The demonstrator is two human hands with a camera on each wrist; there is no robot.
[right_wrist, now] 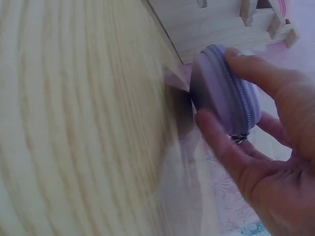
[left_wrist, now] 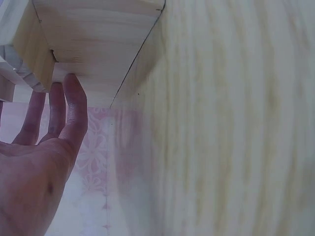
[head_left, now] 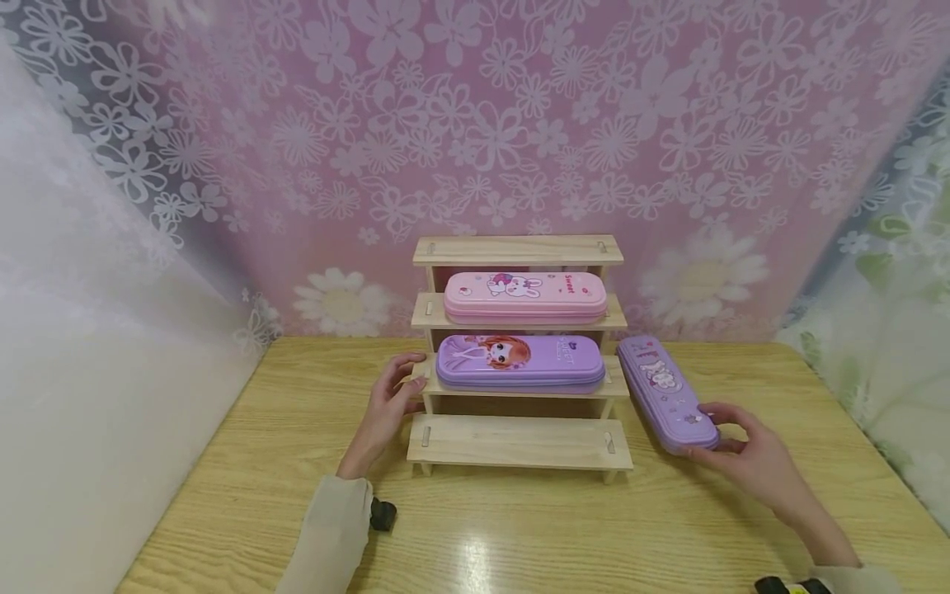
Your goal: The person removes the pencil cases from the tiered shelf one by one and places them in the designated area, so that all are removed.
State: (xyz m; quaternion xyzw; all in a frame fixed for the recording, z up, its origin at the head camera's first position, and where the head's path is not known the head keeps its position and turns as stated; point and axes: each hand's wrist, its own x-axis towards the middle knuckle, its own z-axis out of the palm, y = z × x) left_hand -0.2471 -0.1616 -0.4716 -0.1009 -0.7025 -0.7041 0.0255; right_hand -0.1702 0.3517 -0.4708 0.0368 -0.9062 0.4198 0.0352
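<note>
My right hand (head_left: 760, 462) holds the near end of a lilac zipped pencil case (head_left: 664, 394) with a cartoon animal, to the right of a small wooden step shelf (head_left: 512, 441). In the right wrist view, thumb and fingers grip the sides of this lilac pencil case (right_wrist: 226, 91), zip facing the hand. At the shelf's left side, my left hand (head_left: 386, 408) touches the end of a middle step. The left wrist view has that left hand's fingers (left_wrist: 74, 105) fairly straight, tips against the wooden side panel (left_wrist: 93, 44); its thumb is hidden there.
A pink rabbit pencil case (head_left: 525, 299) lies on an upper step of the shelf. Below it is a purple pencil case (head_left: 519, 363) with a red-haired doll figure. The shelf stands on a wood-grain table (head_left: 312, 437), before a pink flowered curtain (head_left: 475, 124).
</note>
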